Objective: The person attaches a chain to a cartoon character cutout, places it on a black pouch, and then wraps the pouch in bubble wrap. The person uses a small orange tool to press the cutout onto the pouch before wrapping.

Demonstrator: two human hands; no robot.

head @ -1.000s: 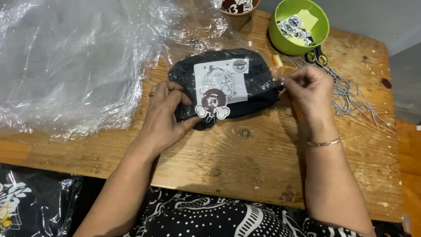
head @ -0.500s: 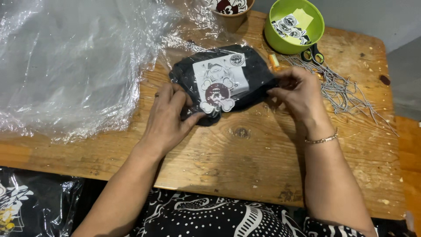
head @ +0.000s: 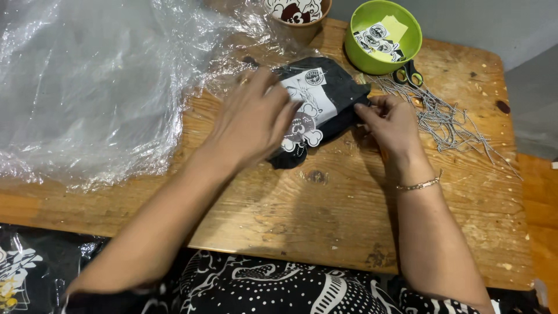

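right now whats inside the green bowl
The green bowl holds round black-and-white tags and a pale yellow slip. Anything beneath them is covered.

Left hand [head: 256, 119] lies flat, palm down; right hand [head: 390, 119] pinches.

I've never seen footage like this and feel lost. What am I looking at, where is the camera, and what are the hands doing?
No machine here: a person's two bare hands, filmed by a camera worn on the head, looking down. On the wooden table lies a folded black garment with white paper tags. The left hand presses flat on it; the right hand pinches its right edge. Around it: crumpled clear plastic sheeting, a green bowl of round stickers, green-handled scissors and a heap of thin silver cords.
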